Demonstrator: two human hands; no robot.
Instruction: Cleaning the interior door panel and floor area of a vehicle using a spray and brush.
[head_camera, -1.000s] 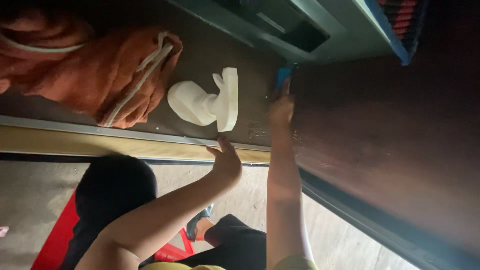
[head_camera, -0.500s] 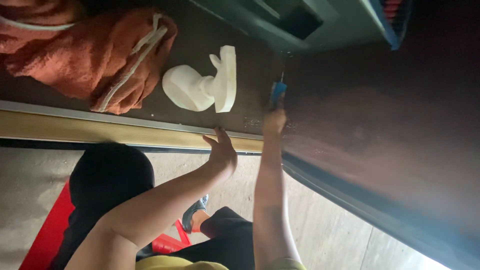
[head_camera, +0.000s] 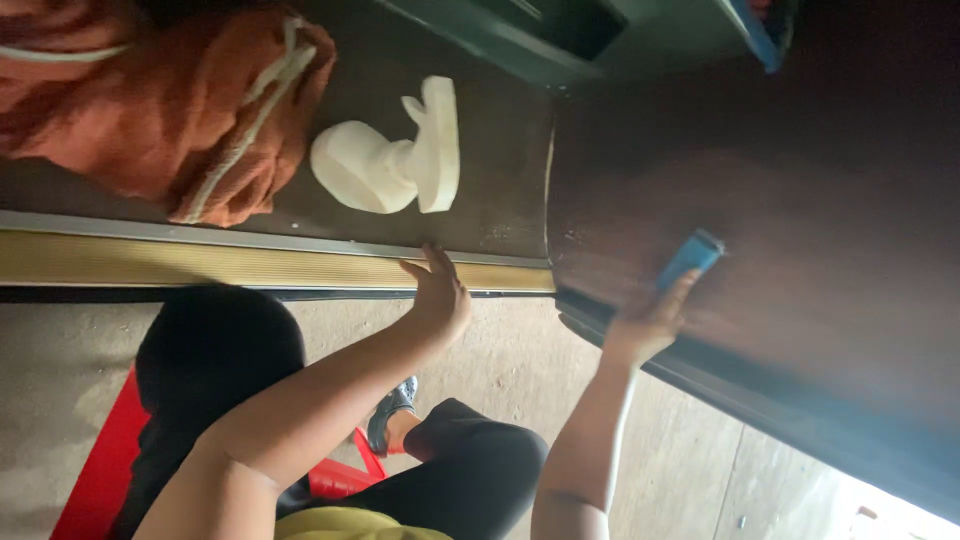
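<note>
While the left hand (head_camera: 440, 295) rests flat and open on the ribbed brass sill (head_camera: 200, 262), the right hand (head_camera: 650, 325) grips a blue block (head_camera: 688, 260) against dark polished wood (head_camera: 780, 200).

My right hand (head_camera: 648, 322) covers the lower end of the blue block (head_camera: 690, 257), which looks blurred. At ten o'clock the orange cloth (head_camera: 150, 110) is cut by the top and left edges. I cannot tell what the white object (head_camera: 390, 155) is.
</note>
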